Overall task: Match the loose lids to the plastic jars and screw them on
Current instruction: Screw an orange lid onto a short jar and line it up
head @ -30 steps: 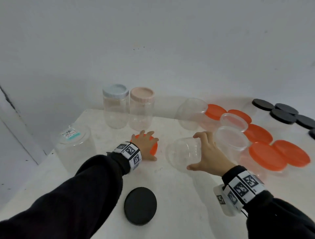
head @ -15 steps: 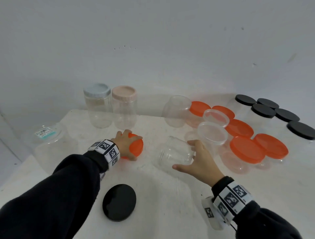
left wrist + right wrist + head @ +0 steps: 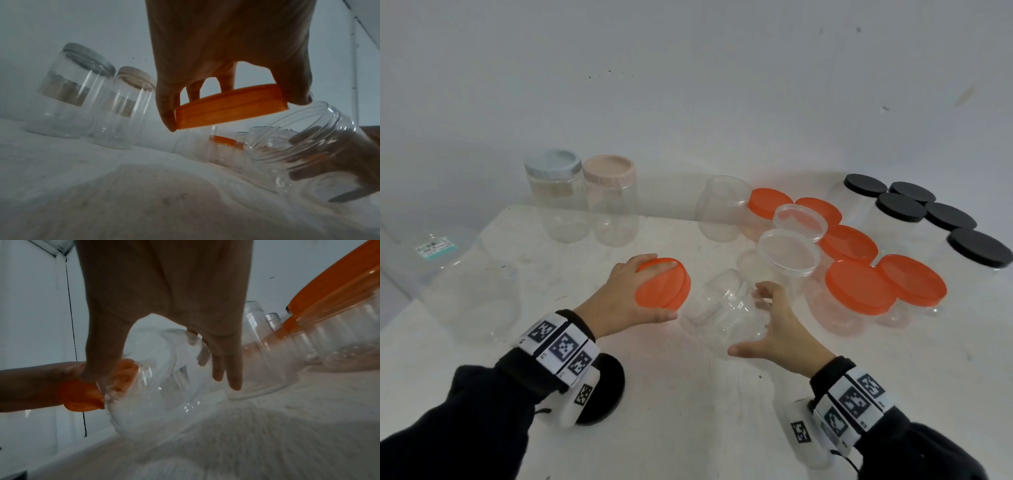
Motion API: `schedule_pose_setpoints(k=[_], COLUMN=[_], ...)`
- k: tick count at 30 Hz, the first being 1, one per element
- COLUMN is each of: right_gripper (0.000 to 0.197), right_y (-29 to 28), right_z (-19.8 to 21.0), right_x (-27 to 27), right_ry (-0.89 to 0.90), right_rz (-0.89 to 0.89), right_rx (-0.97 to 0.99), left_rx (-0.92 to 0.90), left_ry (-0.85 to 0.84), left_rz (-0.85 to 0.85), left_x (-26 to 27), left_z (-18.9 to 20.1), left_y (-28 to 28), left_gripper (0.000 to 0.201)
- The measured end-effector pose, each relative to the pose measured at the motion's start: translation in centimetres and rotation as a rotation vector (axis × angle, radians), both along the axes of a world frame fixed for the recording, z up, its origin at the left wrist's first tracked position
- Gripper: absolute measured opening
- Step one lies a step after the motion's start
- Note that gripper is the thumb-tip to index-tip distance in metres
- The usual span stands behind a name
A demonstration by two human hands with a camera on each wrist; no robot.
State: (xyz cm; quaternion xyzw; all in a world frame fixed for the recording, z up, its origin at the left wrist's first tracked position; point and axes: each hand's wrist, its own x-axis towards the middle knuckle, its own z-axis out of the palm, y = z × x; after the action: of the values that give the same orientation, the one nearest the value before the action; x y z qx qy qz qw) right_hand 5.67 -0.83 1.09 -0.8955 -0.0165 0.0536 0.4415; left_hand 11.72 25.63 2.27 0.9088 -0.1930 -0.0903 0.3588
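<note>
My left hand (image 3: 626,294) grips a loose orange lid (image 3: 662,283) by its rim, lifted off the white table (image 3: 688,411) and tilted toward the right. The left wrist view shows thumb and fingers clamped on the orange lid (image 3: 230,107) just above a jar mouth. My right hand (image 3: 777,329) holds a small clear plastic jar (image 3: 722,308) without a lid, tipped so its open mouth faces the lid. In the right wrist view the clear jar (image 3: 160,378) sits between thumb and fingers, with the orange lid (image 3: 82,392) at its left end.
A black lid (image 3: 602,390) lies on the table under my left wrist. Two tall lidded jars (image 3: 585,202) stand at the back left and a large clear container (image 3: 469,274) at far left. Orange-lidded jars (image 3: 859,287), open jars (image 3: 787,253) and black-lidded jars (image 3: 928,219) crowd the right.
My left hand has lifted the orange lid off the table and turned it toward the jar. My right hand has drawn the clear jar nearer and tipped its mouth toward the lid.
</note>
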Motion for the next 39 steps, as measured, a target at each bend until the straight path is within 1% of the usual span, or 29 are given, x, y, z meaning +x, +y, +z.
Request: schedule_pose_setpoints(k=[3,7,12,16,21,26,32,35,38,39], right_gripper=[0.106,0.105,0.104,0.101,0.101,0.096,0.100,0.091,0.086,0.081], right_y=[-1.1,-2.9,-4.8,-5.3,-5.6,-6.0,-6.3,-6.4,-6.5,-6.5], right_z=[-0.1,-0.3,-1.0,-1.0,-0.8,0.0,0.3,0.7,1.1,1.2], right_x=[-0.7,-1.4,-1.8,-1.6,-1.7,-2.2,-2.7,-3.1,-3.7,-3.9], right_ry=[0.036,0.089,0.130,0.131,0.138,0.167,0.161,0.154,0.139,0.129], right_rz=[0.038,0.030,0.007,0.029,0.089,0.162,0.185,0.215,0.237,0.242], right_rx=[-0.024,0.052,0.135,0.127,0.092,0.103,0.092,0.104,0.115,0.126], left_rx=[-0.060,-0.118,-0.126,-0.121,-0.092,-0.032,0.060,0.139,0.170,0.174], left_ry=[-0.020,-0.040,-0.042,-0.052,-0.071,-0.124,-0.210,-0.224,-0.212,-0.208], left_rz=[-0.019,-0.042,-0.073,-0.108,-0.164,-0.212,-0.243,-0.278,-0.308,-0.316], left_x=[-0.8,-1.6,-2.4,-3.1,-4.0,-4.9,-5.8,-6.1,-6.3,-6.3], left_z=[0.0,0.0,-0.1,0.0,0.1,-0.3,-0.3,-0.3,-0.2,-0.2], left_y=[-1.3,-3.0,-5.3,-7.3,-9.8,-11.9,-13.6,-14.1,-14.2,-14.3], left_gripper=[0.085,0.083,0.096,0.098,0.096,0.093,0.094,0.096,0.096,0.096])
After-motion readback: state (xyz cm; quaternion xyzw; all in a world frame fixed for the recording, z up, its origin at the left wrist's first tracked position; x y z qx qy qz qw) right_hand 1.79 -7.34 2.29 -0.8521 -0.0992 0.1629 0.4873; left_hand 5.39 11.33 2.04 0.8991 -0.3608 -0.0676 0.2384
